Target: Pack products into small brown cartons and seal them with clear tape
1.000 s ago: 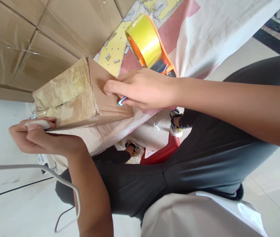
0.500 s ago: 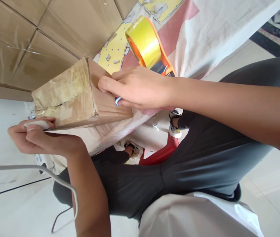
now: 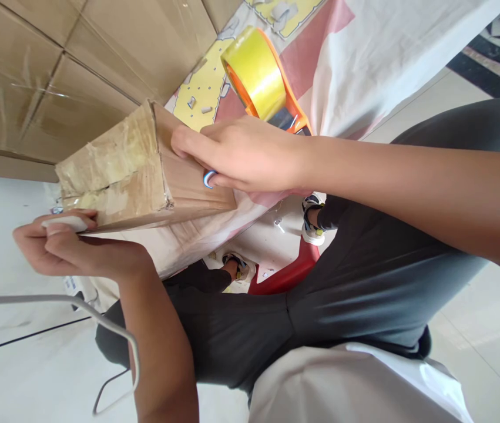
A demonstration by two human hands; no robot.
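A taped cardboard box rests on the covered table, its worn end strapped with yellowish tape. My left hand is closed at the box's lower left corner, pinching a small white flat piece between thumb and fingers. Across the box's side lies my right hand, with curled fingers touching the cardboard. A small blue-and-white curved thing pokes out beneath those fingers; the rest of it is hidden. Just beyond that hand sits an orange tape dispenser with a roll of yellow tape.
Stacked cardboard boxes stand behind at upper left. Paper scraps lie on the patterned tablecloth. A grey cable loops near my left forearm. A red stool part shows between my legs.
Almost nothing differs. My right hand and the box sit very slightly further left and up in the picture; both hands keep the same hold.
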